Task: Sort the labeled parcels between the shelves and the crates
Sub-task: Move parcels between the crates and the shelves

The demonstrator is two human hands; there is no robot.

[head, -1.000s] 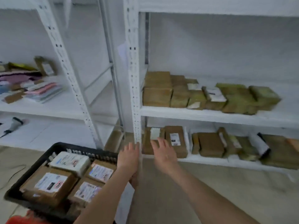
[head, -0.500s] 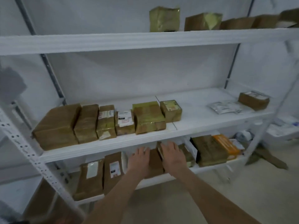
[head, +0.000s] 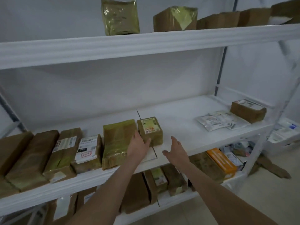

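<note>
A small brown parcel (head: 151, 129) with a white and green label on top sits on the middle shelf (head: 186, 127). My left hand (head: 139, 146) rests against its front left corner, fingers spread, thumb on its front face. My right hand (head: 176, 150) hovers open just to the right of the parcel, above the shelf's front edge, not touching it. To the left stands a row of brown taped parcels (head: 63, 151), the nearest one (head: 117, 143) wrapped in yellowish tape.
White plastic mailers (head: 215, 121) and a brown box (head: 247, 110) lie at the shelf's right end. Several parcels stand on the top shelf (head: 175, 18). The lower shelf holds more brown parcels (head: 155, 179) and an orange box (head: 222, 161). A white upright (head: 258, 153) stands at right.
The view swung from the black crate to this shelf unit. Both hands rose from the lower shelf to the middle shelf, and my left hand reached the small labelled parcel.
</note>
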